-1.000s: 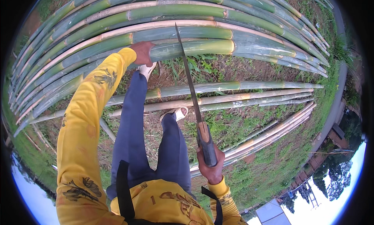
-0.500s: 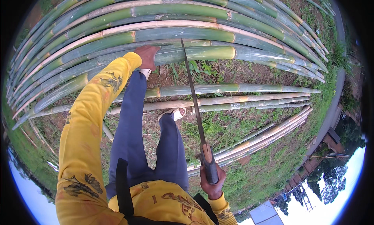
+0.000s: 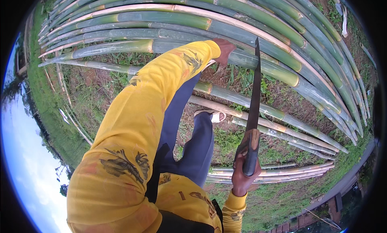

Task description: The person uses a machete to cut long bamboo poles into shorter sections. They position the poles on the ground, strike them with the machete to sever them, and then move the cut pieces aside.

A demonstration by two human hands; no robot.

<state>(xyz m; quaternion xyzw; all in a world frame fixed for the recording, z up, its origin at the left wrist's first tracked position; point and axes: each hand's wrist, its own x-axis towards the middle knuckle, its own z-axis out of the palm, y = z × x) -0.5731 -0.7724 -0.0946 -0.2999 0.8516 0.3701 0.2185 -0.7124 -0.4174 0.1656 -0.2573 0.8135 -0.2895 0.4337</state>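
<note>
My right hand (image 3: 243, 177) is closed around the dark handle of a handsaw (image 3: 254, 98), whose long blade points away from me. The upper part of the blade lies across a thick green bamboo pole (image 3: 278, 72), between my left hand and a pale joint ring on the pole. I cannot tell whether the teeth touch it. To the left of the blade, my left hand (image 3: 224, 51) grips the same pole from above. Its fingers are partly hidden by the hand and the yellow sleeve.
Many more bamboo poles (image 3: 161, 18) lie side by side beyond this one. Nearer me, several thinner poles (image 3: 274, 128) rest on grass and soil. My sandalled foot (image 3: 217, 117) stands by them. A grey paved strip (image 3: 342, 188) curves along the right.
The view has swung, so both hands and the pole appear farther right. My left hand stays on the pole. The saw's blade now slants slightly right instead of left.
</note>
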